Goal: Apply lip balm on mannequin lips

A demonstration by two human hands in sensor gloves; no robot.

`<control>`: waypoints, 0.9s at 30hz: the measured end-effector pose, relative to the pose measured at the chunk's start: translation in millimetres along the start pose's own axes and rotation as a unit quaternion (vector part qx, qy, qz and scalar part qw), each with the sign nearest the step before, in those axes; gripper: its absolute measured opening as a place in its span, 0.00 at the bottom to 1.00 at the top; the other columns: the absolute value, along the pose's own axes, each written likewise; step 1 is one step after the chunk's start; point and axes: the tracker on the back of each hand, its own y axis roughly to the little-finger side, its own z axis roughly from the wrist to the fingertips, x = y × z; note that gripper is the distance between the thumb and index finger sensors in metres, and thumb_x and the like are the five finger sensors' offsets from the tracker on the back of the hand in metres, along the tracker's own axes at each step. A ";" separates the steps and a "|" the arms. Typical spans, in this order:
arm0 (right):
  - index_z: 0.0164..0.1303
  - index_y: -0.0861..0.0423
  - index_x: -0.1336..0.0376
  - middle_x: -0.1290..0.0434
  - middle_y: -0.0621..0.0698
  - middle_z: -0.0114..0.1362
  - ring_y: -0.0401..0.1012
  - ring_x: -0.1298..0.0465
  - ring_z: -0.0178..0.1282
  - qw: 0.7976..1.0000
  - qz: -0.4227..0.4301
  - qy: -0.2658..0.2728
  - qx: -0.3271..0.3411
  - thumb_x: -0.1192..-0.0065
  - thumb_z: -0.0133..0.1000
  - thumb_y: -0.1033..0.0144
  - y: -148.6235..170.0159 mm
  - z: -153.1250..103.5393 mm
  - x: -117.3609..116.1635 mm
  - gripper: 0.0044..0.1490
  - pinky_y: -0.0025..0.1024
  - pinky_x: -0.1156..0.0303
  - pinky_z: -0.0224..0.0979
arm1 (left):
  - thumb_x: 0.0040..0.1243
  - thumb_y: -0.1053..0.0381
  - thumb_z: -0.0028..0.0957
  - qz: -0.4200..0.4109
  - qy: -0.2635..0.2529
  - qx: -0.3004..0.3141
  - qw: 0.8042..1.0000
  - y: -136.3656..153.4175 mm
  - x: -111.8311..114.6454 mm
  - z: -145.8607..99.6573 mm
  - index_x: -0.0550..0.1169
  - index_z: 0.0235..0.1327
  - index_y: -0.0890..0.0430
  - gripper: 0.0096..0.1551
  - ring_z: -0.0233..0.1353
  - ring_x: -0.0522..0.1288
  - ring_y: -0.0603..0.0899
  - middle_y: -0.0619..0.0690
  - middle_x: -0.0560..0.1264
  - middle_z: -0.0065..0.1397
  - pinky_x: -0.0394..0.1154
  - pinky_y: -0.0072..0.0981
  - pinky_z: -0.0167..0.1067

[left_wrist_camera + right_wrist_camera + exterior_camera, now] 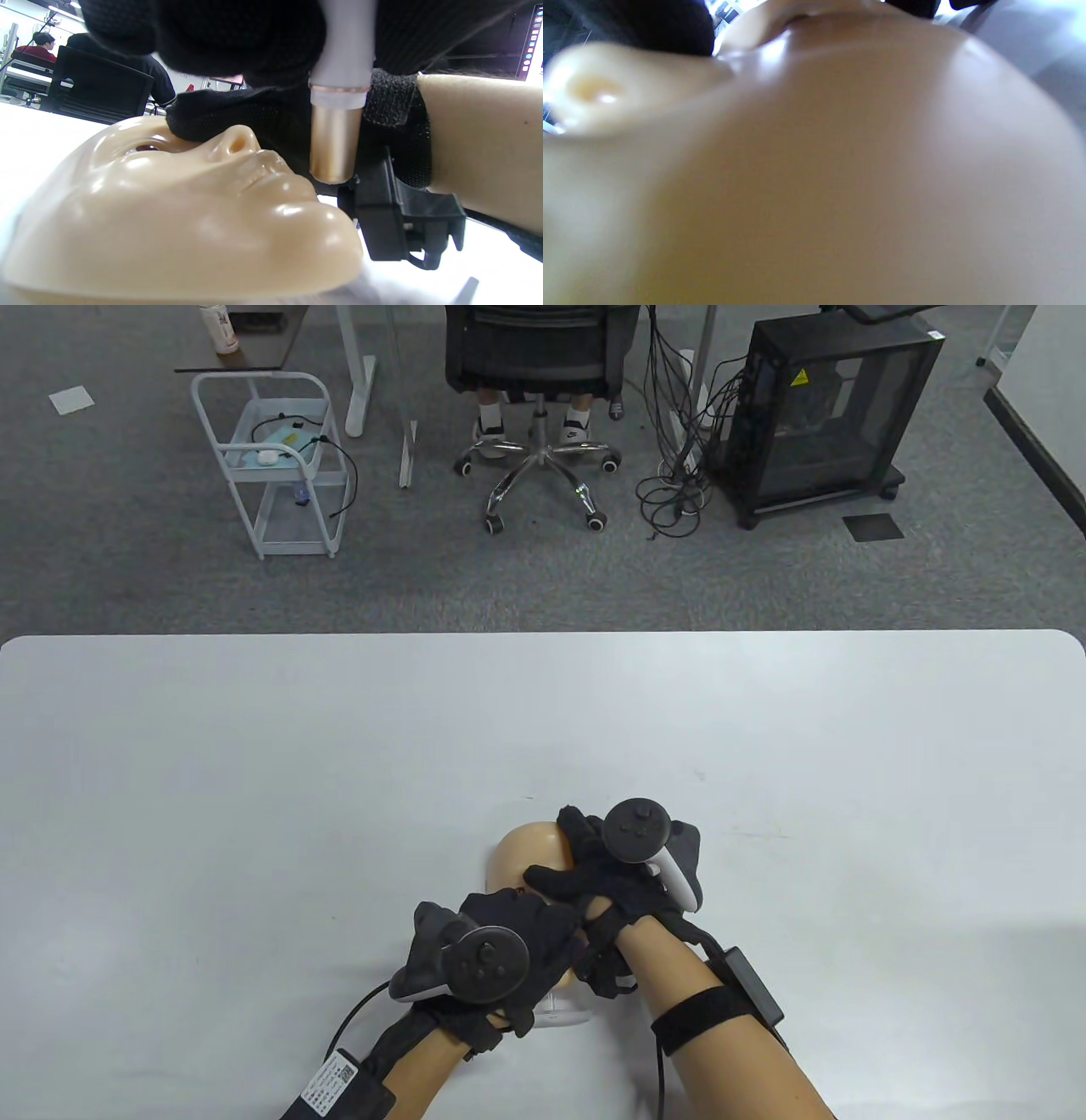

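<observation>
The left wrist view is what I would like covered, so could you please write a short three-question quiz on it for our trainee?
1. True or false: the gold-and-lavender lip balm tube touches the lips of the beige plastic mannequin head.
2. Which hand grips the tube? A) left hand B) right hand
3. Fill in: a gloved fingertip of the right hand rests beside the mannequin's ____.

Key: 1. False; it hangs apart from them, above the chin. 2. A. 3. Nose.
</observation>
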 end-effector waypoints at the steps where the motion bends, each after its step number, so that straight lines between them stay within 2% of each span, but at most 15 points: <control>1: 0.84 0.50 0.57 0.53 0.63 0.88 0.67 0.43 0.81 1.000 0.000 0.000 0.000 0.25 0.52 0.35 0.0 0.0 0.0 0.63 0.65 0.44 0.75 | 0.64 0.38 0.62 0.001 0.002 0.000 1.000 -0.3 0.1 0.0 0.77 0.63 0.52 0.24 0.39 0.81 0.58 0.56 0.82 0.52 0.74 0.61 0.53; 27: 0.84 0.50 0.57 0.53 0.63 0.88 0.67 0.43 0.82 1.000 0.000 -0.002 0.000 0.25 0.53 0.35 0.2 -0.1 0.6 0.62 0.65 0.44 0.76 | 0.63 0.38 0.63 -0.010 0.031 -0.036 0.999 18.7 -17.2 -11.1 0.77 0.63 0.53 0.25 0.40 0.81 0.59 0.56 0.82 0.53 0.74 0.62 0.54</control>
